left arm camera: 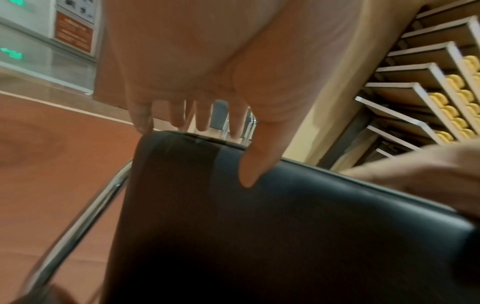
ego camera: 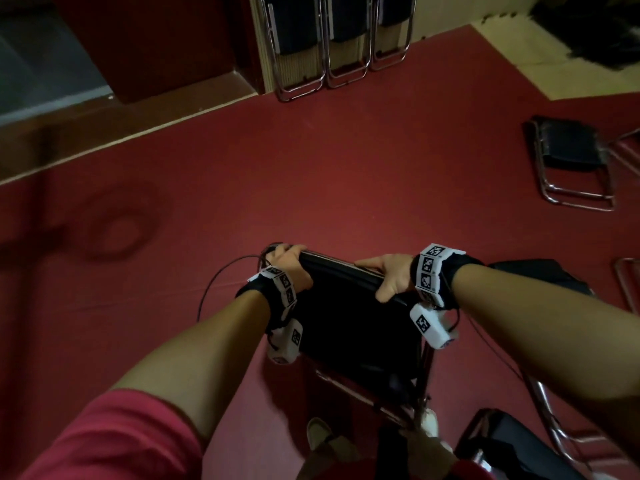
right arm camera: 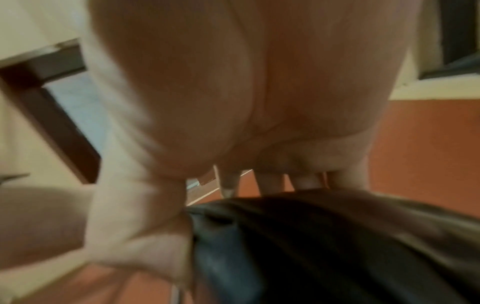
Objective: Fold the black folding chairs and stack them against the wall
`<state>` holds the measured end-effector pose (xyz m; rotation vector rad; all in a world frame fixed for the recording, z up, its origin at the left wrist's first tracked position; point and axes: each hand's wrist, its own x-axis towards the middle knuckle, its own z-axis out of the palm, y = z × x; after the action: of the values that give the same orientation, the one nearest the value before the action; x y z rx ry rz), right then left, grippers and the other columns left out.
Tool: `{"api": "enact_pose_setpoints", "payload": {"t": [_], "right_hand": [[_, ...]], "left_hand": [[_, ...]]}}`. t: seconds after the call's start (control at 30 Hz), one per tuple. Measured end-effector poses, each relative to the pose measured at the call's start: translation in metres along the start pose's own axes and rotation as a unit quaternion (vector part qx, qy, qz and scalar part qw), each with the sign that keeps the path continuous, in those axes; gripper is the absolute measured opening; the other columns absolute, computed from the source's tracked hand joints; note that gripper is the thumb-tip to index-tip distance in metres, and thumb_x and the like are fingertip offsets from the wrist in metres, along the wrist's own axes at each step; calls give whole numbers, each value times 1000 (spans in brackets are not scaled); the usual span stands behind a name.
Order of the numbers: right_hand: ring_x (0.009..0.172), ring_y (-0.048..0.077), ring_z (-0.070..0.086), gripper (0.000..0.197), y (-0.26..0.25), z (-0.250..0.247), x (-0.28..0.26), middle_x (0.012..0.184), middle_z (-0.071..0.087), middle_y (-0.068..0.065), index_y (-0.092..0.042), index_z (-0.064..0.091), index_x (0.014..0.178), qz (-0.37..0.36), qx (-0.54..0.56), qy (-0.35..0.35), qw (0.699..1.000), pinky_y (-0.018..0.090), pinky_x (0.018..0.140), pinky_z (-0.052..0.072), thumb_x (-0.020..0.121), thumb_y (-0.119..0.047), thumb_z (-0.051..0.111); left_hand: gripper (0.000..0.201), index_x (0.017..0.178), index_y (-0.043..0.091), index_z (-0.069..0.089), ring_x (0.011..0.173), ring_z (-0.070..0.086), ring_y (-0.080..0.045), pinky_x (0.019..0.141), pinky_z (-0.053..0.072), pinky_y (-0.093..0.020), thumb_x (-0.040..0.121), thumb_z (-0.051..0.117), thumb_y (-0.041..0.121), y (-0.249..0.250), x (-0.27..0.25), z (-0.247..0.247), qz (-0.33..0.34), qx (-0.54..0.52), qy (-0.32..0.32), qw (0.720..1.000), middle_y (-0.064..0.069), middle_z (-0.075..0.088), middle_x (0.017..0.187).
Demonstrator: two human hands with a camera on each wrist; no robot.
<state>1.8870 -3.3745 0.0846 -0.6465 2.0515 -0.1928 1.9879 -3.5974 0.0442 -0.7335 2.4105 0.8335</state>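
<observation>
A black folding chair (ego camera: 349,323) is held near the middle of the scene, over the red carpet (ego camera: 311,174), with its padded top edge uppermost and its chrome legs (ego camera: 349,386) hanging toward the person's feet. It is judged stiff and moderately heavy — a tube frame with smooth, somewhat slippery vinyl padding — so the top edge near both corners is the sensible place to be gripped.

The left hand (ego camera: 291,268) is curled over the left corner, fingers (left arm camera: 179,115) hooked behind the pad and thumb (left arm camera: 249,164) pressed on its near face. The right hand (ego camera: 388,275) is wrapped over the right end likewise, thumb on the near side. Both forearms are extended forward and down.

Three folded chairs (ego camera: 332,39) are leaned against the far wall (ego camera: 450,8) — an unfolded chair (ego camera: 571,157) is left at far right.
</observation>
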Motion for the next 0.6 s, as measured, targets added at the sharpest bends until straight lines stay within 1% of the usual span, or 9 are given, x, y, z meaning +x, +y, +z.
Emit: {"api": "enact_pose_setpoints", "payload": {"t": [0.07,0.2,0.3,0.37,0.4,0.47,0.5,0.53,0.6], "right_hand": [[105,15,60,91,9,-1,0,121,60,-6,-39,33,150,-2,-6,17,1000,27,89,52,73,-14,75],[105,15,63,82,30,-3,-1,119,65,-5,-27,47,142,-6,-22,76,997,31,92,53,67,-17,79],[108,16,62,81,45,-4,-4,125,64,-2,-22,50,140,-1,-22,121,992,30,93,52,65,-21,83],[114,18,60,87,58,-7,-5,129,62,0,-20,50,140,13,-16,145,989,31,96,51,63,-32,88],[115,20,60,89,65,-7,-6,129,62,1,-20,51,138,30,-11,159,987,33,96,51,60,-43,89],[113,25,60,99,80,-4,-7,124,61,3,-22,53,133,77,16,198,977,36,96,51,50,-68,82],[112,26,59,107,89,-2,-7,124,61,4,-22,52,133,92,52,217,970,38,96,51,44,-77,78],[113,26,59,115,97,2,-5,125,59,5,-23,50,134,98,91,236,962,39,98,50,39,-83,74],[117,26,57,128,111,6,1,130,57,6,-22,46,139,96,147,265,948,41,102,48,30,-85,71]], "left_hand": [[82,149,36,38,145,17,-35,119,27,-45,77,73,18,-2,3,1,-3,5,-3,1000,-5,18,160],[86,148,38,39,143,22,-37,119,28,-48,73,81,37,-6,11,8,-2,39,-13,999,-6,23,157],[90,150,34,35,143,21,-39,118,28,-49,75,81,50,-10,14,13,-20,38,-39,998,-8,23,155],[91,146,32,39,137,29,-38,112,33,-47,70,81,58,-18,16,21,-18,49,-22,998,-9,33,145],[89,142,33,43,133,33,-38,109,35,-46,67,82,62,-22,16,25,-14,48,-9,999,-8,37,138],[86,135,34,47,129,37,-37,107,36,-46,63,83,64,-29,18,31,-13,19,8,1000,-5,39,131],[85,134,35,47,128,37,-37,108,36,-46,63,84,64,-30,19,33,-18,-2,12,1000,-5,39,130],[83,132,36,49,128,38,-37,110,36,-47,62,85,63,-29,19,35,-27,-18,14,999,-4,39,128],[80,125,38,52,126,41,-36,110,38,-46,58,87,63,-24,19,36,-36,-44,20,998,-3,41,125]]}}
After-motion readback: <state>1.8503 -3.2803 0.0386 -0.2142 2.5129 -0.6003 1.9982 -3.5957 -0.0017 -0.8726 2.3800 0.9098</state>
